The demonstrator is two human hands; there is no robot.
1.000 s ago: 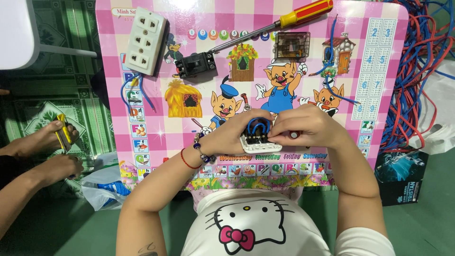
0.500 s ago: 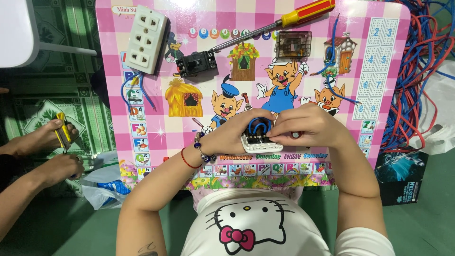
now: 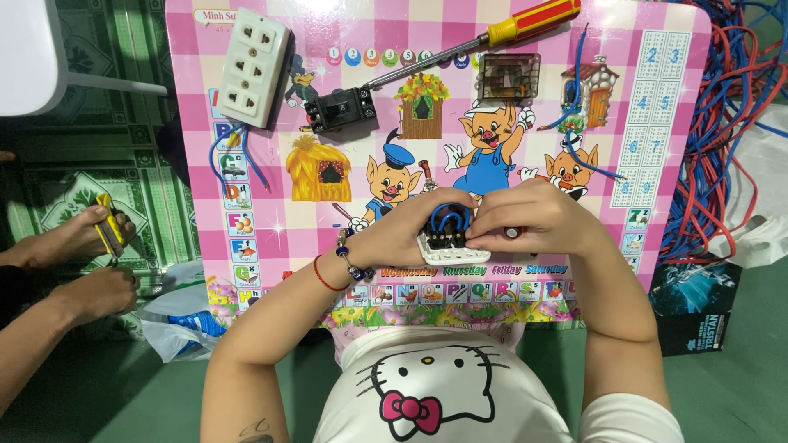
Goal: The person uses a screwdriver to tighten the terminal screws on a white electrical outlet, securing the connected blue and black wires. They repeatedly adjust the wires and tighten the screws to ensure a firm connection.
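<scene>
Both my hands meet over a small white socket module [image 3: 454,244] with short blue wires looping out of its back, low on the pink cartoon-printed table [image 3: 657,123]. My left hand [image 3: 406,230] grips the module's left side. My right hand [image 3: 533,220] closes on its right side, fingertips pressed on the top near a small metal screw. Most of the module is hidden under my fingers.
On the table lie a white triple socket [image 3: 254,67] with blue wires, a black switch part [image 3: 341,109], a red-and-yellow screwdriver [image 3: 484,41] and a dark clear-cased part [image 3: 509,78]. Red and blue wires [image 3: 722,139] pile at right. Another person's hands [image 3: 82,262] work with yellow pliers at left.
My hands stay on the white module with only slight finger shifts. The other person's hands at left barely move.
</scene>
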